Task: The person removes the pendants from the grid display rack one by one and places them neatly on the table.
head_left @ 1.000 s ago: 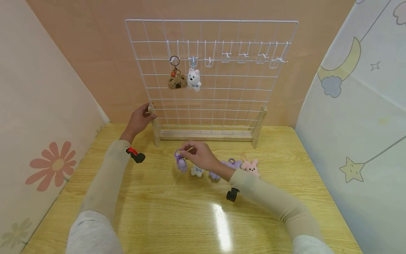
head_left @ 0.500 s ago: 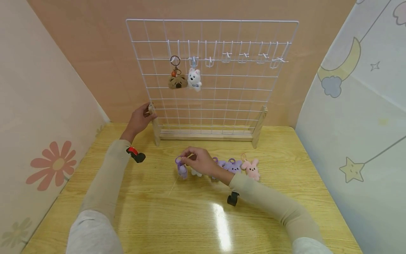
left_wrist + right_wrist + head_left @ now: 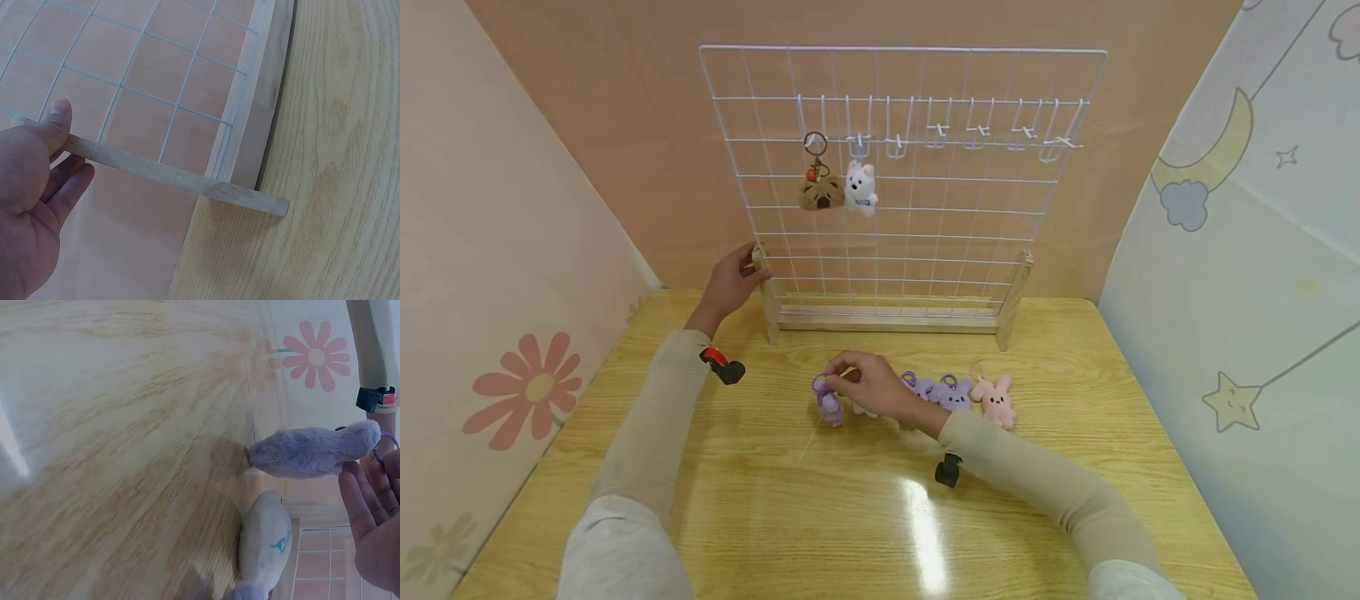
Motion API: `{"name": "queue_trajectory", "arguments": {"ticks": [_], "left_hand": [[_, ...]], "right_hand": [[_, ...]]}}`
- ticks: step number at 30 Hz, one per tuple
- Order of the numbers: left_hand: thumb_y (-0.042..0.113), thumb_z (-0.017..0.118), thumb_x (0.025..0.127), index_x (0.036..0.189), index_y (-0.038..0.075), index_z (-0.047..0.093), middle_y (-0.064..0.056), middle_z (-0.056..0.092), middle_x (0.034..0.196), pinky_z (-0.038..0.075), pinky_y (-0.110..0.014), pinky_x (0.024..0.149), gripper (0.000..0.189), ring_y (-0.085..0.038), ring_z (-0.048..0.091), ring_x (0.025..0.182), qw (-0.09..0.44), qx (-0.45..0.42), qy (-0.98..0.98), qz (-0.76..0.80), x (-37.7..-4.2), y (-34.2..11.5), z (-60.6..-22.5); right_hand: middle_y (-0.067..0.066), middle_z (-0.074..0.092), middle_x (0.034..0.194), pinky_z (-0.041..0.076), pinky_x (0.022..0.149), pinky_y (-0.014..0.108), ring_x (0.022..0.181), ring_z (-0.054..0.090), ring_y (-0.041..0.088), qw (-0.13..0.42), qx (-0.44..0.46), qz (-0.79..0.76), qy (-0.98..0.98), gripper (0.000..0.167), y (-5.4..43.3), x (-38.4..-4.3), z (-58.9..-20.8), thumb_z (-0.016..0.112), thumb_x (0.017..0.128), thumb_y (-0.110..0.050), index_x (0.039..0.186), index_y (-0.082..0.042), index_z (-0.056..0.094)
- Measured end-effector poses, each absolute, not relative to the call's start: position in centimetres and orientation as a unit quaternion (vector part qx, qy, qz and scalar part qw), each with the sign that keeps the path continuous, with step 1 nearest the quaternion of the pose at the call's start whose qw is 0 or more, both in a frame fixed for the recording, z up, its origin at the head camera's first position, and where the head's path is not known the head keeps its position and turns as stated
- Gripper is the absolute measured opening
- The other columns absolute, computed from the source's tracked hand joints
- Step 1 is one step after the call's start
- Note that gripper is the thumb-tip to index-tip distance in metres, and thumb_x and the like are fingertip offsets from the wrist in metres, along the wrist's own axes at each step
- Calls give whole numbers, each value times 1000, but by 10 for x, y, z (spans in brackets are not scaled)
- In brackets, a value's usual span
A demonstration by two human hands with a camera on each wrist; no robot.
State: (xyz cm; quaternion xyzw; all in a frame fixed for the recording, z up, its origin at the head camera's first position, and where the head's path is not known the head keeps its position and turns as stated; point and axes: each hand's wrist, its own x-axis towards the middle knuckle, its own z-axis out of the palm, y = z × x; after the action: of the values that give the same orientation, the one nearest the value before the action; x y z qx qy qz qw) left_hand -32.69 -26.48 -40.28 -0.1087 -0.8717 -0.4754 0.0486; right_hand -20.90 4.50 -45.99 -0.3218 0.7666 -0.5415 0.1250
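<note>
My left hand (image 3: 727, 282) grips the left wooden post (image 3: 769, 304) of a white wire grid rack. In the left wrist view, the thumb lies on one side of the post (image 3: 169, 172) and fingers on the other. My right hand (image 3: 872, 385) pinches the purple ring of a fluffy purple plush keychain (image 3: 830, 410), which hangs just over the table, perhaps touching it. The right wrist view shows this plush (image 3: 306, 452) side-on, its face hidden. Under the right hand lies a white plush (image 3: 863, 409), partly covered; its blue marking shows on the white plush (image 3: 265, 534) in the wrist view.
Two purple plush keychains, one at the right (image 3: 955, 396), and a pink bunny plush (image 3: 997, 402) lie right of the hand. A brown bear keychain (image 3: 822, 193) and a white dog keychain (image 3: 861, 187) hang on the grid's left hooks. Several bare hooks (image 3: 977, 131) continue rightward.
My right hand has come down a little toward the table with the purple plush keychain. More of the plushes at right shows. My left hand stays on the post.
</note>
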Motion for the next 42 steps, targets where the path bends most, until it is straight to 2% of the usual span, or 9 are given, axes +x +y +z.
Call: {"name": "queue_trajectory", "arguments": {"ticks": [3,7,16,22,27,37,42], "left_hand": [[19,59,106,161,1,27,-25,40,158,45,-55,111,66,-42,43,143,47,-108,-872,-475,-327,-265,-403],[22,59,106,161,1,27,-24,39,158,45,-55,111,67,-42,43,144,44,-110,-871,-477,-326,-265,-402],[20,58,106,162,3,25,-24,37,160,45,-56,111,67,-42,42,144,35,-109,-867,-485,-324,-264,-400],[21,59,106,161,3,27,-23,39,159,46,-54,110,66,-41,44,143,43,-111,-871,-477,-325,-264,-401],[17,59,106,161,2,27,-24,40,158,45,-55,110,65,-42,44,143,45,-109,-871,-477,-328,-265,-403],[18,59,106,161,2,28,-24,39,158,46,-55,110,65,-41,45,142,45,-111,-867,-484,-326,-264,-403],[18,59,106,161,2,27,-24,38,159,45,-55,110,66,-42,43,143,44,-113,-865,-487,-326,-264,-403]], "right_hand": [[2,71,103,61,79,26,90,72,12,104,-335,-516,782,13,45,-212,-459,65,103,-21,109,-11,72],[1,73,100,60,78,24,89,69,10,78,-352,-481,800,12,47,-217,-456,66,102,-18,108,-9,72],[-2,71,99,60,79,25,90,68,10,104,-334,-466,813,10,52,-224,-450,67,102,-20,105,-12,72],[-3,73,97,59,79,24,89,68,9,88,-338,-453,820,9,51,-229,-450,68,101,-19,103,-12,74],[-3,73,95,59,77,23,89,69,13,81,-344,-439,826,10,49,-234,-452,68,101,-19,103,-12,74],[-2,75,96,56,67,22,88,70,13,54,-350,-410,841,10,51,-246,-459,70,100,-20,103,-13,76],[-5,75,93,56,75,25,87,68,8,52,-337,-402,850,10,52,-250,-465,72,99,-21,102,-14,77]]}}
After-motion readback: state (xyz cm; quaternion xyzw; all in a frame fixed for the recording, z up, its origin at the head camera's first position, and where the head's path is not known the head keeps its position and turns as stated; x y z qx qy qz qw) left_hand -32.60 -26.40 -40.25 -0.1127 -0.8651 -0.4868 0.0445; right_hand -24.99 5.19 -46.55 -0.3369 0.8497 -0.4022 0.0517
